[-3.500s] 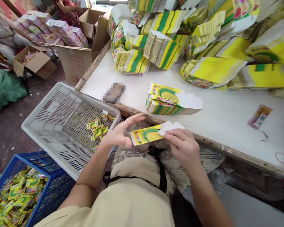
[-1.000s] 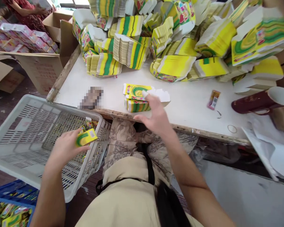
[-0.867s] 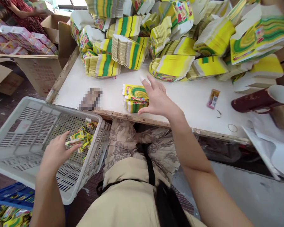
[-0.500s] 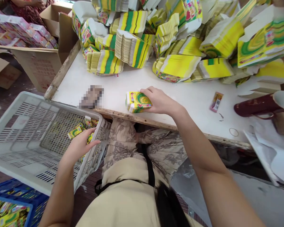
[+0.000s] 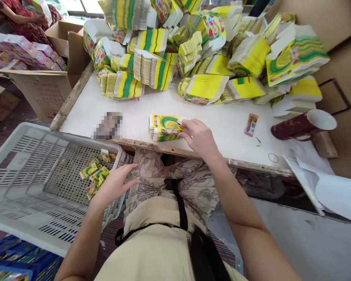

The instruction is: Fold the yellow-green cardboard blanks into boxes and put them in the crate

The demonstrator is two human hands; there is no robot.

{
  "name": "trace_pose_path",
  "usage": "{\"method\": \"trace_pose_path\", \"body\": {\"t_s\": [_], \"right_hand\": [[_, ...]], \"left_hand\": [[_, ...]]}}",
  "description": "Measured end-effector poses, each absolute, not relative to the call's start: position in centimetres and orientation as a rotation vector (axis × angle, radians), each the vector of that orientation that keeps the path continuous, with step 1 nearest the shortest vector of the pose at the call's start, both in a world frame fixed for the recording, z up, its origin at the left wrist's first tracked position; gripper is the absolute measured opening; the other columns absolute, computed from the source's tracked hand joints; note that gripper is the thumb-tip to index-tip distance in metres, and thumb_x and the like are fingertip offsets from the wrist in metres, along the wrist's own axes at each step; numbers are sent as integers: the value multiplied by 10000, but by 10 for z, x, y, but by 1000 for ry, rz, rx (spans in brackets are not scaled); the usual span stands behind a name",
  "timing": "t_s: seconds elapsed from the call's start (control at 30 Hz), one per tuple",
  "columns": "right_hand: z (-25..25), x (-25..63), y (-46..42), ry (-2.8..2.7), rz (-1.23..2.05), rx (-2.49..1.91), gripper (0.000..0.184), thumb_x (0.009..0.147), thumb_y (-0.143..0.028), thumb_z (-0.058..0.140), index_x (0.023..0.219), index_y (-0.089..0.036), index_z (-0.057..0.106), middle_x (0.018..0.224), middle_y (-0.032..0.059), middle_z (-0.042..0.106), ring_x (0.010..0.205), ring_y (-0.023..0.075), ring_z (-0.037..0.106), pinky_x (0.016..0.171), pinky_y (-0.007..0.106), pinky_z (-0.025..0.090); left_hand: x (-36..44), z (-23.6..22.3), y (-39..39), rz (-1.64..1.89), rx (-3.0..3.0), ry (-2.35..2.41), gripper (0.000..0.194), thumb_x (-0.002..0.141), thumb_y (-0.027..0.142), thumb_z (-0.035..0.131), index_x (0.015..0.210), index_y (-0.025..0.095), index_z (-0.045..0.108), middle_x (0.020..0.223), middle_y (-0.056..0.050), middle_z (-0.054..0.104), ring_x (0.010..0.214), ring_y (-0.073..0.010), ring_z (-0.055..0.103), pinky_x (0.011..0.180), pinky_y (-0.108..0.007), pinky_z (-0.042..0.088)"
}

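A small stack of flat yellow-and-green printed cartons point(image 5: 166, 124) lies on the white table near its front edge. My right hand point(image 5: 199, 136) is closed on the right end of the top carton, thumb and fingers pinching its end flap. My left hand point(image 5: 117, 183) is open and holds nothing, thumb and fingers apart, above the right rim of the grey plastic crate point(image 5: 23, 218). Inside that crate several small folded yellow-and-green boxes point(image 5: 89, 170) lie loose at the right side.
Bundles of flat cartons point(image 5: 155, 70) are heaped along the table's back. At right are a maroon mug point(image 5: 292, 125), a small wrapped packet point(image 5: 251, 125) and a rubber band point(image 5: 273, 157). Cardboard boxes point(image 5: 43, 93) and a person in red point(image 5: 20, 19) are at far left; a blue crate point(image 5: 23, 253) is below.
My left hand has moved right from over the crate toward my lap. My right hand has shifted from gripping the stack's side to pinching the top carton's end. The view has turned slightly.
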State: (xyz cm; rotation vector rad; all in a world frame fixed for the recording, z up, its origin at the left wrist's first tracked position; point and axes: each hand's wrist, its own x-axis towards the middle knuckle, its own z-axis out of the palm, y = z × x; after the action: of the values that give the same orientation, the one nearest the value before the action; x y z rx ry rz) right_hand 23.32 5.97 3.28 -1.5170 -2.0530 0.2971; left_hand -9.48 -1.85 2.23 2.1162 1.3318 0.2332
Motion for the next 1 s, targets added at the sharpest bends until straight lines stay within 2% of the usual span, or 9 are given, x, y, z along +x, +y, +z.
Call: {"method": "trace_pose_path", "body": {"t_s": [0.2, 0.3, 0.37, 0.43, 0.57, 0.7, 0.77, 0.87, 1.0], "right_hand": [[37, 232, 61, -1934, 310, -1468, 420, 826, -241, 655, 1222, -194, 524, 989, 101, 623, 970, 302, 588, 892, 484, 493], [50, 224, 47, -1827, 396, -1408, 506, 812, -255, 678, 1266, -228, 455, 969, 63, 600, 908, 262, 594, 837, 436, 518], [55, 211, 32, -1802, 542, -1340, 539, 809, -235, 685, 1283, -255, 430, 953, 41, 596, 860, 230, 597, 791, 388, 533], [52, 192, 16, -1806, 747, -1246, 548, 810, -194, 681, 1290, -263, 428, 943, 32, 597, 827, 205, 596, 768, 355, 539], [32, 150, -15, -1584, 1165, -1035, 524, 832, -178, 664, 1293, -257, 428, 983, 33, 604, 850, 174, 601, 761, 315, 543], [15, 124, -33, -1311, 1346, -1009, 499, 772, -305, 760, 1205, -252, 518, 1015, 35, 626, 923, 191, 616, 830, 334, 543], [10, 120, -33, -1290, 1308, -1070, 423, 784, -321, 745, 1165, -250, 574, 1002, 33, 639, 899, 190, 619, 823, 337, 542], [6, 129, -28, -1378, 1115, -1173, 251, 834, -284, 685, 1080, -249, 645, 871, 12, 630, 782, 175, 596, 744, 322, 528], [8, 150, -21, -1516, 881, -1205, 59, 880, -281, 628, 877, -247, 677, 798, 15, 614, 747, 181, 586, 699, 319, 508]], "left_hand": [[-75, 23, -16, 288, 2021, 1217, 447, 874, 452, 619, 1254, 219, 592, 1233, -103, 683, 1136, -262, 650, 985, -437, 518], [-53, 16, -14, 486, 1781, 1088, 572, 827, 462, 681, 1330, 235, 530, 1265, -122, 659, 1152, -263, 639, 987, -441, 517], [-32, 12, -11, 750, 1546, 974, 756, 743, 566, 730, 1377, 245, 473, 1316, -149, 617, 1174, -289, 626, 964, -439, 534], [-9, 13, -6, 1058, 1282, 918, 840, 695, 724, 668, 1361, 253, 471, 1322, -156, 601, 1180, -321, 618, 919, -449, 555], [20, 29, 9, 1476, 906, 1001, 662, 822, 807, 348, 1065, 239, 586, 1014, -96, 668, 1016, -273, 662, 841, -432, 568], [22, 36, 19, 1613, 760, 989, 605, 874, 768, 247, 797, 229, 510, 714, -15, 524, 676, -157, 591, 715, -335, 553], [19, 30, 17, 1629, 776, 980, 593, 858, 782, 295, 801, 235, 515, 719, -6, 514, 647, -139, 561, 676, -303, 543], [11, 16, 7, 1573, 949, 1004, 606, 775, 816, 447, 915, 243, 584, 821, -34, 600, 772, -175, 616, 763, -333, 556], [-10, 5, -5, 1421, 1142, 1030, 569, 680, 660, 725, 1051, 245, 611, 948, -61, 675, 916, -234, 659, 839, -392, 554]]}}
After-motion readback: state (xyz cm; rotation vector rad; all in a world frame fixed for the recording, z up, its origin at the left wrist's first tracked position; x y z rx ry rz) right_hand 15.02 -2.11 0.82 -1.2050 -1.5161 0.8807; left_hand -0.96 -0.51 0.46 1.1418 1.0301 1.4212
